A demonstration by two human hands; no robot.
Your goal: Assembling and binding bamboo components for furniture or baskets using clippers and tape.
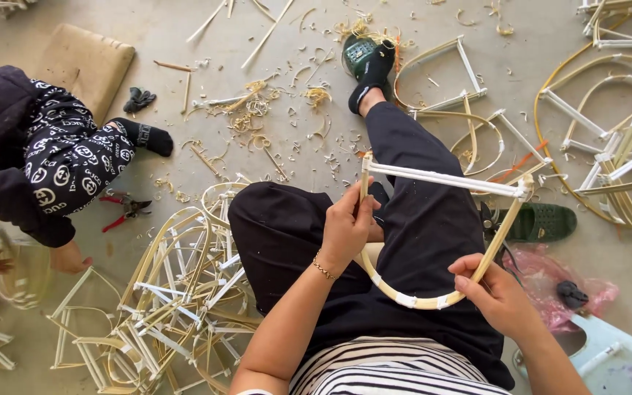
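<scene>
Lower centre: we see the left hand (345,230) closed around the left upright of a bamboo frame (444,179), fingers wrapped, thumb hidden behind the strip. Lower right: the right hand (495,289) pinches the frame's curved bottom edge where it meets the right side. The frame sits over the lap, above black trousers (418,219). Lower left: a heap of finished frames (177,292), cut off by the frame edge. Left: red pliers (126,211) on the floor; another person's hand (71,257), partly cropped. Top: shavings (257,110), too fine to sort.
</scene>
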